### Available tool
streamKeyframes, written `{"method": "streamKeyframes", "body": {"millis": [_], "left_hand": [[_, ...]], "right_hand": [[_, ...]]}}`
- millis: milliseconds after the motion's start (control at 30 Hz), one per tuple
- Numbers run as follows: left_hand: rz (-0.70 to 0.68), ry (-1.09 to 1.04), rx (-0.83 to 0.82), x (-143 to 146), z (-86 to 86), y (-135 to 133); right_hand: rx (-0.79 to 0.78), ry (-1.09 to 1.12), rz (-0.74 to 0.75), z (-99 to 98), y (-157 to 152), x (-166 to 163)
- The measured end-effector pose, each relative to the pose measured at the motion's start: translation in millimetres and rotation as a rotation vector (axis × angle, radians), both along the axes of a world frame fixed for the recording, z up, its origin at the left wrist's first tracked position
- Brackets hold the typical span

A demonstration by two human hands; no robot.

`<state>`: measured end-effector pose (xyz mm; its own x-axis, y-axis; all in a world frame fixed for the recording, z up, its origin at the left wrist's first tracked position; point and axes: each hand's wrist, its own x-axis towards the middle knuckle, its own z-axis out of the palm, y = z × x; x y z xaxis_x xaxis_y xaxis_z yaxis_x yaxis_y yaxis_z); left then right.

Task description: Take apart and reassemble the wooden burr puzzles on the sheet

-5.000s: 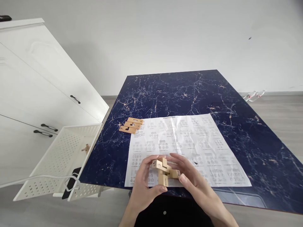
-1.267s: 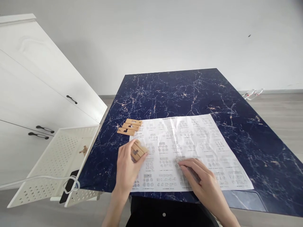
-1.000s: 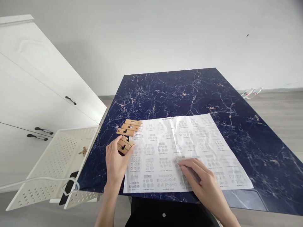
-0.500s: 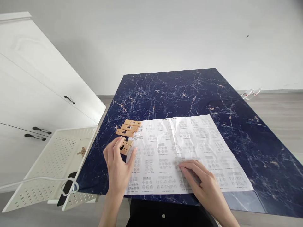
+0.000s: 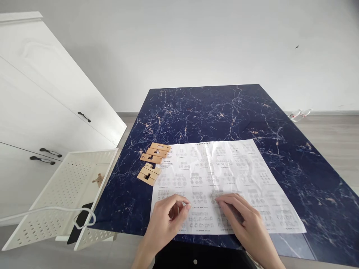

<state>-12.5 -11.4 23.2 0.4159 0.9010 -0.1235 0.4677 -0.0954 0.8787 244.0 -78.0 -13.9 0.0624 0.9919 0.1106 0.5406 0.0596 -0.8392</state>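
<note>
A white sheet (image 5: 224, 186) printed with rows of small diagrams lies creased on the dark blue marbled table (image 5: 196, 112). Over its near left part is my left hand (image 5: 166, 220), fingers curled and thumb tip close to the index tip; nothing shows between them. My right hand (image 5: 244, 216) rests on the near middle of the sheet, fingers stretched out and holding nothing. At the sheet's left edge lie several flat wooden puzzle pieces with cut-out notches, some marked with numbers: a far group (image 5: 154, 153) and a near pair (image 5: 148, 174).
Left of the table stands a white perforated bin (image 5: 56, 186) with a small wooden piece (image 5: 98, 180) and a black object (image 5: 80, 224) in it. A white cable (image 5: 56, 209) crosses it. A white cabinet (image 5: 42, 93) rises behind. Clear plastic items (image 5: 300, 115) are beyond the table's right edge.
My left hand has come away from the near wooden pieces and moved right and toward me, its fingers curling in. My right hand stays on the sheet. The whole view has shifted slightly.
</note>
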Motion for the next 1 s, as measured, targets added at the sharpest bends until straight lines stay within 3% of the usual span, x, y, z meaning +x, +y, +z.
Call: {"method": "streamKeyframes", "body": {"millis": [167, 500, 1000], "left_hand": [[0.076, -0.075, -0.037, -4, -2.4, 3], [-0.02, -0.082, -0.088, -7, -3.2, 0], [-0.039, -0.05, -0.056, -8, -7.2, 0]], "right_hand": [[0.0, 0.025, -0.063, -1.1, -1, -5], [-0.022, 0.026, -0.125, -4.8, -2, -8], [-0.044, 0.066, -0.182, -7.3, -4, -11]]}}
